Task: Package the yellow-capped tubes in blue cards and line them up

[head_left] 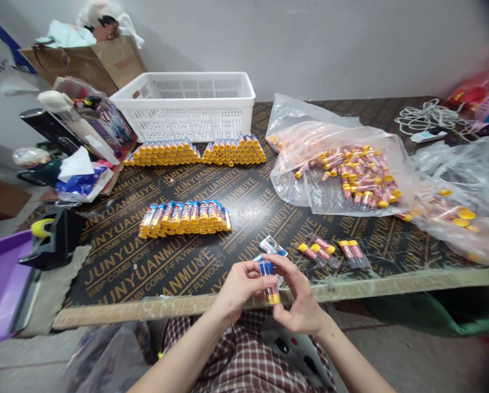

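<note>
Over the table's front edge, my left hand pinches a small clear tube with a yellow cap at its lower end and a blue label near the top. My right hand curls around the same tube from the other side, fingers at its top and thumb near the cap. Just beyond the hands lie small printed labels, partly hidden by my fingers. To their right rest several unlabelled yellow-capped tubes and another pair. Labelled tubes are stacked in a row at left centre.
Two more stacks of labelled tubes stand before a white plastic basket. An open clear bag spills capped tubes at the right. A black tape dispenser sits at the left edge; a coiled cable lies at the back right.
</note>
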A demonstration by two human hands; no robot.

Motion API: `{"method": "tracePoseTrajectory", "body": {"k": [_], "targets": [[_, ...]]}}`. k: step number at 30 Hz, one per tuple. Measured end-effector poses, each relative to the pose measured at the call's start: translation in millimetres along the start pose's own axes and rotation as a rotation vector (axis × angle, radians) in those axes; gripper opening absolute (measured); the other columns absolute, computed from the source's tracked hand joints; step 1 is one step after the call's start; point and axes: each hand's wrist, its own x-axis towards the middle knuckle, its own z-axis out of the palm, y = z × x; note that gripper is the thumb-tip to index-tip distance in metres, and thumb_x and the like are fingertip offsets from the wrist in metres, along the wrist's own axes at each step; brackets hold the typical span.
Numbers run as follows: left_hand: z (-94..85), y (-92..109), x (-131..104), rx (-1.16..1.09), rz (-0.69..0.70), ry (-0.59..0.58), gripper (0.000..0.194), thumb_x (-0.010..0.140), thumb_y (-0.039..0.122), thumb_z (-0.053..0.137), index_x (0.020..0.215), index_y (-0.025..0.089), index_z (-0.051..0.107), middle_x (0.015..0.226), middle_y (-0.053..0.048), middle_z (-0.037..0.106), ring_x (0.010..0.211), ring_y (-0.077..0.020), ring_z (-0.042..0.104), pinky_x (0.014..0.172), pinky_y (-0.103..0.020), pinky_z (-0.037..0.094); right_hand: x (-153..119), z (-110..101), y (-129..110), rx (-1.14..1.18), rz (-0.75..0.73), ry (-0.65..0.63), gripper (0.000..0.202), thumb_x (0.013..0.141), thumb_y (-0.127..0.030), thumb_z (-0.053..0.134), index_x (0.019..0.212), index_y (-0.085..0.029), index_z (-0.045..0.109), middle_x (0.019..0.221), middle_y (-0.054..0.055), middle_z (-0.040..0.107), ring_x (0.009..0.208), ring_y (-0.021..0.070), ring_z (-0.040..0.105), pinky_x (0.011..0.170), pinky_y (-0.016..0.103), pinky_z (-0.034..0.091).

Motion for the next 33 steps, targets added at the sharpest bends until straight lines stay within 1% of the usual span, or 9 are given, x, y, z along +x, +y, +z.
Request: {"method": "tracePoseTrajectory", "body": {"k": [5,8,12,16,19,24,28,30,33], "targets": [[2.2,3.4,-1.6,-0.014,0.007,0.036,0.037,0.05,0.031,0.084,0.076,0.01,0.068,0.064,-0.003,0.065,0.053,-0.0093,0.055,0.052,-0.02,0.039,1.4,3.5,4.7,-0.01,0.026,-0.003,0.08,0.061,-0.005,0.051,0.137,-0.022,0.03,0.135,0.01,0.043,0.124,0.0276,0.044,0.105,0.046,0.039],[-8.3,18.4,1.3,0.022,0.085,0.05,0.033,0.056,0.032,0.08,0.077,0.011,0.066,0.064,-0.003,0.065,0.055,-0.0112,0.057,0.055,-0.021,0.041,13.8,3.3,5.4,-0.017,0.031,-0.061,0.082,0.068,-0.01,0.056,0.141,-0.023,0.022,0.145,0.011,0.03,0.13,0.0282,0.037,0.107,0.048,0.035],[-42.4,70.7,12.0,0.268,0.331,0.136,0.024,0.065,0.034,0.072,0.071,0.012,0.065,0.065,-0.004,0.065,0.059,-0.0135,0.058,0.064,-0.026,0.044,49.0,3.8,16.8,0.048,0.102,-0.012,0.089,0.075,-0.03,0.066,0.144,-0.03,0.01,0.152,0.01,0.016,0.134,0.0288,0.03,0.106,0.052,0.033],[-80.4,130.9,33.5,0.715,0.533,0.474,0.035,0.059,0.034,0.075,0.087,0.015,0.064,0.064,0.0,0.061,0.059,-0.0145,0.055,0.06,-0.026,0.041,97.6,18.2,45.5,0.223,0.279,0.094,0.071,0.085,-0.046,0.053,0.143,-0.035,0.014,0.15,0.01,0.023,0.133,0.0267,0.035,0.104,0.055,0.033],[-95.7,155.8,51.8,1.032,0.524,0.599,0.043,0.054,0.03,0.077,0.092,0.017,0.061,0.055,0.003,0.056,0.055,-0.0158,0.054,0.058,-0.026,0.039,128.3,38.2,63.8,0.286,0.366,0.078,0.063,0.085,-0.054,0.047,0.141,-0.032,0.026,0.148,0.011,0.03,0.131,0.0273,0.038,0.105,0.055,0.031],[-98.6,163.1,73.4,1.184,0.468,0.549,0.032,0.049,0.027,0.078,0.076,0.019,0.064,0.052,0.002,0.058,0.054,-0.0177,0.056,0.056,-0.026,0.038,144.7,65.0,71.7,0.254,0.355,0.067,0.058,0.085,-0.054,0.048,0.136,-0.031,0.036,0.143,0.009,0.041,0.132,0.025,0.036,0.105,0.054,0.031],[-102.8,167.7,72.3,1.182,0.511,0.56,0.039,0.047,0.04,0.081,0.077,0.019,0.067,0.059,-0.001,0.062,0.06,-0.0192,0.057,0.057,-0.026,0.038,141.0,71.5,70.7,0.235,0.353,0.028,0.069,0.079,-0.051,0.057,0.139,-0.029,0.031,0.146,0.01,0.035,0.133,0.0268,0.034,0.105,0.054,0.031],[-116.1,171.6,60.6,1.169,0.575,0.646,0.044,0.056,0.053,0.073,0.083,0.019,0.068,0.064,-0.003,0.063,0.063,-0.0195,0.057,0.059,-0.027,0.038,140.9,73.4,71.4,0.205,0.336,0.018,0.084,0.07,-0.045,0.068,0.141,-0.028,0.027,0.148,0.011,0.03,0.134,0.0293,0.032,0.106,0.055,0.029],[-155.4,170.7,29.5,1.027,0.7,0.876,0.045,0.073,0.06,0.056,0.087,0.019,0.067,0.073,-0.004,0.065,0.07,-0.0189,0.058,0.065,-0.027,0.039,143.7,79.0,73.4,0.119,0.259,0.067,0.096,0.061,-0.032,0.075,0.142,-0.025,0.023,0.148,0.011,0.028,0.136,0.0298,0.027,0.109,0.055,0.022]]}}
